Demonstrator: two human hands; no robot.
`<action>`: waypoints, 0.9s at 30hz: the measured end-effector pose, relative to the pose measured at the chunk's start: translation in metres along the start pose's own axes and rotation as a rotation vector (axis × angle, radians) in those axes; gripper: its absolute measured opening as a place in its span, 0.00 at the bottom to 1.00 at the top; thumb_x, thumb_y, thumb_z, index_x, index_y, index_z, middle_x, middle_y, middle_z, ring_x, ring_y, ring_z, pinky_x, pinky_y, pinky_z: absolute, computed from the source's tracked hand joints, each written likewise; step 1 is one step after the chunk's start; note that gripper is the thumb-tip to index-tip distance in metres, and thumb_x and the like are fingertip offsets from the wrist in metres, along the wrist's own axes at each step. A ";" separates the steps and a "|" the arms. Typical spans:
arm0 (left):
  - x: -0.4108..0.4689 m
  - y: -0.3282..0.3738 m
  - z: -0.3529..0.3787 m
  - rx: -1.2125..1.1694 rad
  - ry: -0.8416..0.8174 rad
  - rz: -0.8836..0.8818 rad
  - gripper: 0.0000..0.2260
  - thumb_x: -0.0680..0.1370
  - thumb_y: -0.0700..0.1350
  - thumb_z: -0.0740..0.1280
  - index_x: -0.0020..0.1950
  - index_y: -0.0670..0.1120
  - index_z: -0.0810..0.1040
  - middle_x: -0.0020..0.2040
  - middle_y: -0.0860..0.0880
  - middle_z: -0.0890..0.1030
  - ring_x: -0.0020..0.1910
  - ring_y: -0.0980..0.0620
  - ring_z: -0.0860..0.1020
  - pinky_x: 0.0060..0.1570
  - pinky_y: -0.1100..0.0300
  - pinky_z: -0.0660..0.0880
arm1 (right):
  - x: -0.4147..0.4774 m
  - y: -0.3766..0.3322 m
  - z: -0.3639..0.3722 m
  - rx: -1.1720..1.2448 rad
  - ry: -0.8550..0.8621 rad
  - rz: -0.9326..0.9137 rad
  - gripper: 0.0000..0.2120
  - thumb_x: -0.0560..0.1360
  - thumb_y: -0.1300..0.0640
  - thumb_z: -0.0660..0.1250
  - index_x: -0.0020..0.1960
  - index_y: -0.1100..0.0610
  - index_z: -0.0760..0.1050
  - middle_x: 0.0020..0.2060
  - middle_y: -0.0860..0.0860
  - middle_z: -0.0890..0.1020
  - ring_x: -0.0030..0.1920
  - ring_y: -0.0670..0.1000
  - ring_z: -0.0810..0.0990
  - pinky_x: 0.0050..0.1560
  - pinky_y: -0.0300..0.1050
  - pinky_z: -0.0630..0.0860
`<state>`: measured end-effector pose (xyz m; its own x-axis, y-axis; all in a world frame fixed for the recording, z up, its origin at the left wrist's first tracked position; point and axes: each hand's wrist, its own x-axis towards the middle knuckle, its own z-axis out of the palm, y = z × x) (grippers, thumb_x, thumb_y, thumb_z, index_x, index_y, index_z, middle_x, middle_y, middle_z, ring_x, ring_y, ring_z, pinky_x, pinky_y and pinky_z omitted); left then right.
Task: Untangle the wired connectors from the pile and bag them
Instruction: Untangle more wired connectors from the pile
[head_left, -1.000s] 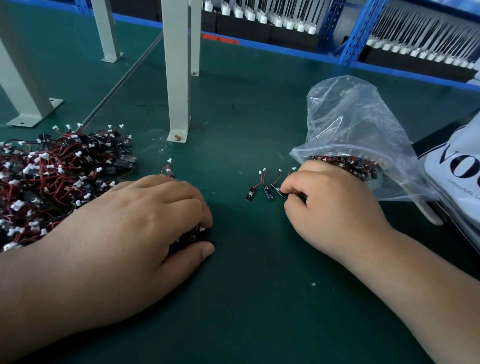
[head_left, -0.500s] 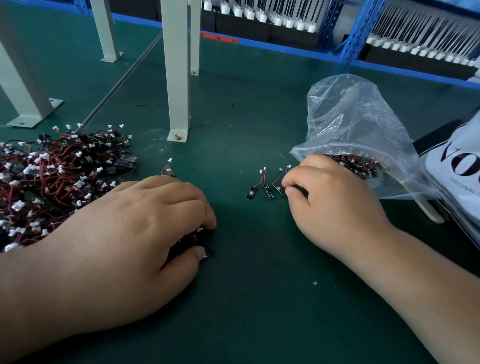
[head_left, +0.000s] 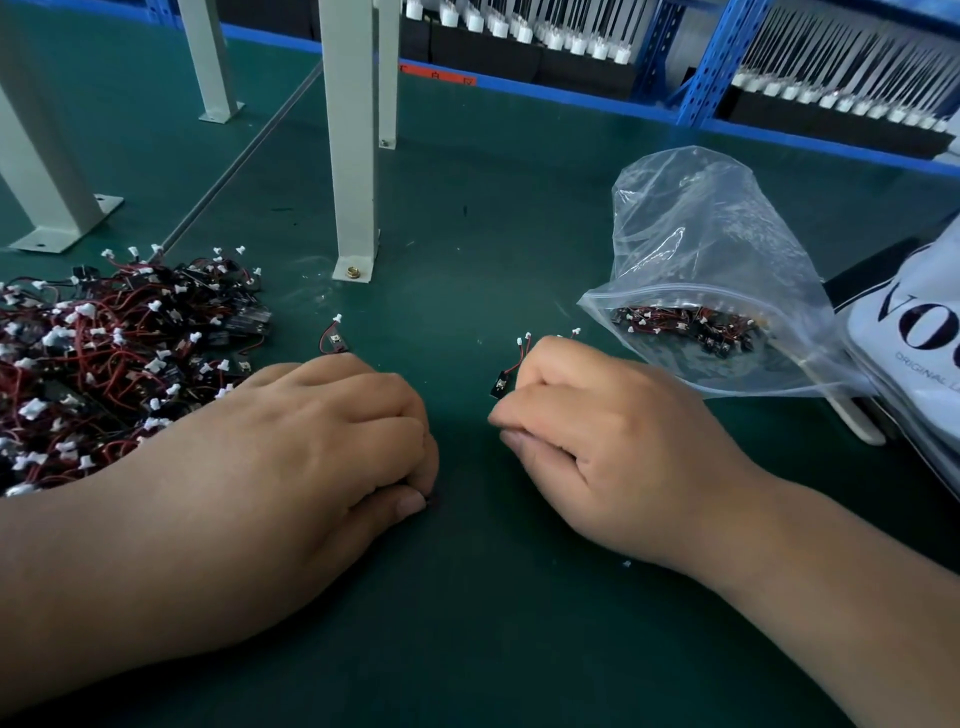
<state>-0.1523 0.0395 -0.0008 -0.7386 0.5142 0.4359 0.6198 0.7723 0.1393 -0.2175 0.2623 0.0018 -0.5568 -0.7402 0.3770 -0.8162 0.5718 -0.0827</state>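
Observation:
A tangled pile of wired connectors (head_left: 98, 358), red and black wires with white plugs, lies at the left on the green mat. My left hand (head_left: 311, 447) rests beside it with fingers curled over a few connectors that are almost hidden beneath it. My right hand (head_left: 597, 431) has its fingers curled round several loose connectors (head_left: 511, 364); one black board and white plugs stick out above the knuckles. A clear zip bag (head_left: 717, 270) stands open just right of that hand, with many connectors inside. One single connector (head_left: 332, 338) lies alone on the mat.
Grey metal frame legs (head_left: 353, 156) are bolted to the mat behind the hands. A white printed bag (head_left: 919, 332) lies at the right edge. Blue shelving (head_left: 717, 57) with rows of white-tipped parts runs along the back.
My right hand has closed over the loose connectors that lay in a row on the mat and drawn them toward me. My left hand has barely moved, its thumb tucked in tighter.

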 end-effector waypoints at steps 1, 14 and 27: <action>0.000 0.000 0.000 0.000 0.001 0.003 0.11 0.59 0.35 0.80 0.30 0.45 0.79 0.32 0.49 0.78 0.31 0.43 0.77 0.31 0.47 0.78 | 0.000 0.001 0.000 0.023 -0.013 0.002 0.06 0.76 0.59 0.67 0.44 0.56 0.82 0.41 0.50 0.77 0.36 0.56 0.76 0.32 0.50 0.73; -0.003 -0.001 0.005 -0.032 -0.011 -0.037 0.13 0.58 0.35 0.81 0.34 0.45 0.80 0.35 0.49 0.78 0.34 0.42 0.77 0.36 0.45 0.77 | -0.001 0.004 -0.001 0.072 -0.008 0.012 0.07 0.76 0.55 0.68 0.43 0.55 0.83 0.39 0.49 0.77 0.36 0.53 0.75 0.32 0.49 0.73; 0.002 0.000 0.000 -0.016 -0.009 0.005 0.12 0.57 0.35 0.81 0.30 0.44 0.79 0.31 0.48 0.78 0.30 0.43 0.77 0.31 0.47 0.78 | -0.001 -0.010 -0.006 0.140 -0.216 -0.050 0.19 0.76 0.37 0.62 0.54 0.49 0.82 0.44 0.45 0.75 0.38 0.49 0.74 0.38 0.48 0.74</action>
<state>-0.1533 0.0402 0.0002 -0.7379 0.5211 0.4289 0.6275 0.7637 0.1518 -0.2073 0.2596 0.0078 -0.5229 -0.8332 0.1797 -0.8486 0.4891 -0.2018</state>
